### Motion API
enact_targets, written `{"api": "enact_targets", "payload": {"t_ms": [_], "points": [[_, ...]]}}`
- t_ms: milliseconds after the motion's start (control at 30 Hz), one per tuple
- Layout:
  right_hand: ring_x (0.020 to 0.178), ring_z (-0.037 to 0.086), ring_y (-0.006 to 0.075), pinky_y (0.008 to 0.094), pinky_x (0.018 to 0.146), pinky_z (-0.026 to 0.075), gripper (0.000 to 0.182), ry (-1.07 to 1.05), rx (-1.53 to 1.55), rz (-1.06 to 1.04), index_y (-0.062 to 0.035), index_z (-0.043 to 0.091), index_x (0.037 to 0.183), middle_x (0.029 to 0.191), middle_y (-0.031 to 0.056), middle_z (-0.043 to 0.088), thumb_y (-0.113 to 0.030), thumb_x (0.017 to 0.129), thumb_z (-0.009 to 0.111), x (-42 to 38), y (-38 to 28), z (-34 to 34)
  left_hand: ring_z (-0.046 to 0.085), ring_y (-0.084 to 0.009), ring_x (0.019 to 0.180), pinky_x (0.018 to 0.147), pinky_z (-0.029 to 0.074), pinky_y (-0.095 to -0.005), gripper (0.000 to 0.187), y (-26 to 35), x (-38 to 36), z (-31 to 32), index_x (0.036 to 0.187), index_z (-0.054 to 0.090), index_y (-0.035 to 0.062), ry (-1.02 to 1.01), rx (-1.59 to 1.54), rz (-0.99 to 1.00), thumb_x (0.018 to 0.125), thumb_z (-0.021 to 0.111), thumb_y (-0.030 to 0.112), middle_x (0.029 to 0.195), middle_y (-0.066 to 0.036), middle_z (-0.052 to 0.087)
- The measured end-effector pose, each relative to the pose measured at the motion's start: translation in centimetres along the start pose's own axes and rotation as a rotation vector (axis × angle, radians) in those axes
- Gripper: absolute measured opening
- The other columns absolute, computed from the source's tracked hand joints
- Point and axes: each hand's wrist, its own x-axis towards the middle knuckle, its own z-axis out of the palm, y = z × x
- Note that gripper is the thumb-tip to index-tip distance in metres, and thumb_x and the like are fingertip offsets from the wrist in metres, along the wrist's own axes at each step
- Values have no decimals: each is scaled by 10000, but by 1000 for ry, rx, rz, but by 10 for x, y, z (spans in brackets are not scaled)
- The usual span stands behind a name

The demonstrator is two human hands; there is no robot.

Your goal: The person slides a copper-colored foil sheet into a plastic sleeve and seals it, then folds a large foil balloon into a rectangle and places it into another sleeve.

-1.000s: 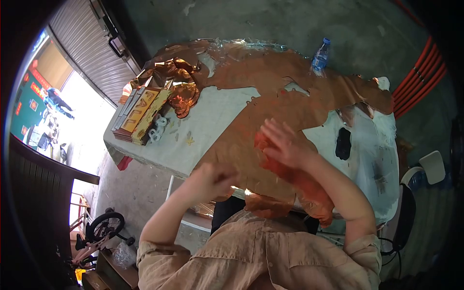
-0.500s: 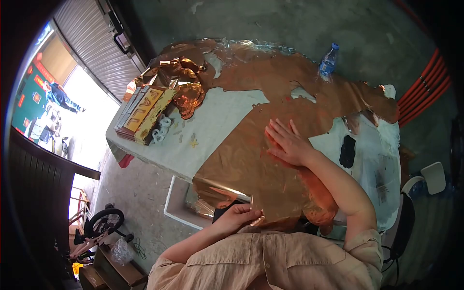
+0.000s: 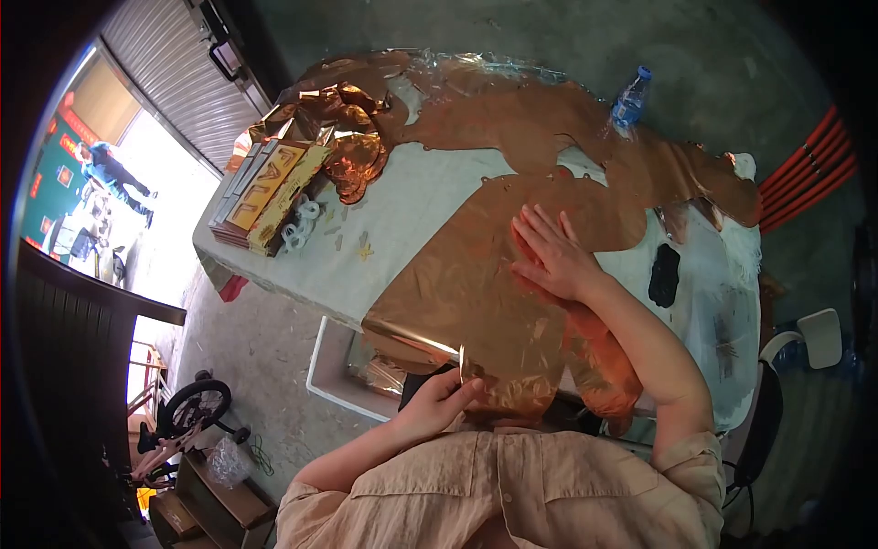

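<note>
A flat copper-coloured foil balloon (image 3: pixel 457 261) covers the near middle of the table and hangs over its front edge. My right hand (image 3: pixel 553 256) lies flat on its upper right part, fingers stretched out. At the near edge, close to my body, my left hand (image 3: pixel 439 401) pinches the foil between thumb and fingers; a bright fold rises beside the fingertips. A reddish, crumpled foil flap (image 3: pixel 599 366) hangs beneath my right forearm. Farther back, more flat brown foil (image 3: pixel 494 119) is spread over the table.
On the white-covered table (image 3: pixel 439 169), a stack of boxes lettered "FALL" (image 3: pixel 274 188) stands at left by crumpled shiny foil (image 3: pixel 357 146). A water bottle (image 3: pixel 631 99) and a black object (image 3: pixel 665 274) are at right. Below is a white foam box (image 3: pixel 326 371). A person (image 3: pixel 119 174) is outside.
My left hand has shifted slightly up and left with the foil's near edge. The near foil has slid, showing a clearer rounded far edge. My right hand stays flat on it.
</note>
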Motion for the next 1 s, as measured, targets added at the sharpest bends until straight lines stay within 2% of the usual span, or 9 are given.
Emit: {"api": "enact_targets", "payload": {"t_ms": [133,200,267,367,433,567,767,833,1000], "points": [[1425,136,274,510,1132,65,706,8,-3,51,-111,271,1450,1524,144,191,-492,899,497,1,-5,-1,533,-55,867,781,433,-238,248,0,4,-1,1095,593,0,17,-4,-5,946,572,198,945,6,624],[1425,136,274,513,1131,64,703,10,-12,65,-111,275,1449,1524,144,193,-492,900,495,0,-6,-1,555,-54,883,780,446,-227,250,-5,7,-5,1111,591,-9,49,-163,21,932,590,165,994,-15,645],[1422,139,282,521,1131,63,735,16,-5,76,-90,287,1440,1515,156,207,-544,891,468,-1,-7,0,581,-53,862,759,465,-220,210,-8,6,-5,1070,623,-18,59,-180,48,918,603,125,977,-26,668],[1423,141,279,497,1138,47,715,17,18,-1,-96,274,1446,1521,146,199,-500,897,492,-2,-8,2,588,-46,804,726,475,-215,167,-18,1,-5,1005,660,-15,-21,-56,26,908,616,112,894,-11,679],[1423,142,280,493,1139,43,718,22,24,-15,-93,274,1445,1520,147,201,-503,896,491,0,-8,4,558,-33,734,657,463,-209,177,-16,-2,1,967,668,-26,49,-95,71,898,637,135,810,4,664],[1421,146,285,493,1140,35,720,34,20,-23,-87,279,1442,1518,151,207,-507,896,487,11,-10,5,579,-45,774,701,469,-212,168,-15,-1,-1,986,674,-12,111,-145,59,897,635,124,877,-6,680],[1418,157,277,507,1137,32,721,19,-45,-86,-91,279,1441,1515,142,215,-521,896,473,12,-8,3,548,-33,807,707,439,-204,235,-24,5,-6,1050,637,-6,114,-184,88,958,547,190,918,19,652],[1417,164,277,512,1136,38,722,14,-32,-89,-95,279,1442,1515,140,218,-526,896,469,13,-9,4,524,-26,794,693,419,-201,263,-24,5,-9,1058,621,-7,101,-174,33,980,504,215,903,31,631],[1411,182,282,524,1132,61,721,-17,-41,-39,-103,280,1443,1514,136,223,-533,895,464,22,-10,-1,482,-21,749,667,399,-201,246,-17,6,-3,1012,614,-4,122,-156,65,984,495,208,841,54,591]]}}
